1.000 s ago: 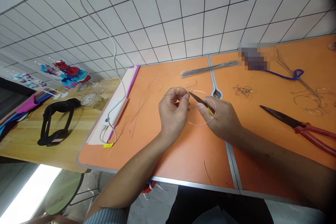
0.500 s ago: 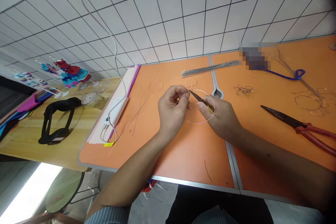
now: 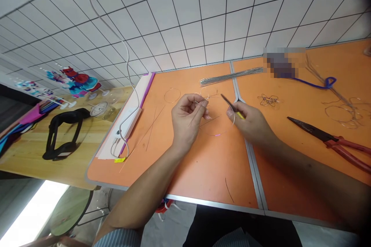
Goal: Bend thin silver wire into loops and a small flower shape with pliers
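My left hand (image 3: 187, 123) is closed in a pinch on a thin wire (image 3: 233, 119), part of which curves round to my right hand. That curve is faint against the table in places. My right hand (image 3: 253, 123) grips slim pliers (image 3: 227, 101) with dark jaws and a bit of yellow handle showing. The jaw tips point up and left, a short way from my left fingertips. Small pink beads (image 3: 217, 135) show along the lower part of the curve. My fingers hide the wire's end in my left hand.
A bundle of straight wires (image 3: 232, 76) lies at the back of the orange table (image 3: 208, 177). Large red-handled pliers (image 3: 327, 139) rest at the right, near a tangle of wire (image 3: 268, 100). A white power strip (image 3: 127, 123) is on the left, with a black frame (image 3: 68, 133) beyond.
My right hand and its pliers have moved right, and the jaw tips have come away from my left fingertips. My left hand has shifted slightly left, still pinching the wire.
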`<state>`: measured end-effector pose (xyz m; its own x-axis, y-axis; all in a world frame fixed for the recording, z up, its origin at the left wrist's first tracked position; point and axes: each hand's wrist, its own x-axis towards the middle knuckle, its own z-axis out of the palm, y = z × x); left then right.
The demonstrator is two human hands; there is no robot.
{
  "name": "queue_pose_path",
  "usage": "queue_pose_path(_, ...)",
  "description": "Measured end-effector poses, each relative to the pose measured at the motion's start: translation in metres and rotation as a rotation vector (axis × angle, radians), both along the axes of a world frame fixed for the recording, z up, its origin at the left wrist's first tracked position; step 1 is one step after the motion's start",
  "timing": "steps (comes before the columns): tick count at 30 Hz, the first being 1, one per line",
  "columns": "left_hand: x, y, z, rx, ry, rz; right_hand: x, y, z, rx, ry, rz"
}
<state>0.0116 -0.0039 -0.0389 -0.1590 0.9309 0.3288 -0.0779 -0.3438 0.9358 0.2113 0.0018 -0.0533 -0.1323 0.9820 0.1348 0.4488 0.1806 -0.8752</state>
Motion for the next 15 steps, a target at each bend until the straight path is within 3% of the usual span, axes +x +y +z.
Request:
queue_pose_path(5,0.01,-0.006,-0.001,-0.008,0.035,-0.044,0.01,-0.001,0.024,-0.174,0.321,0.054)
queue_pose_path(9,0.019,-0.012,-0.003,0.014,0.07,-0.074,0.01,-0.004,0.032,-0.121,0.237,0.068)
queue_pose_path(15,0.026,-0.017,-0.008,0.024,0.106,-0.116,0.003,-0.006,0.028,-0.003,0.171,0.071)
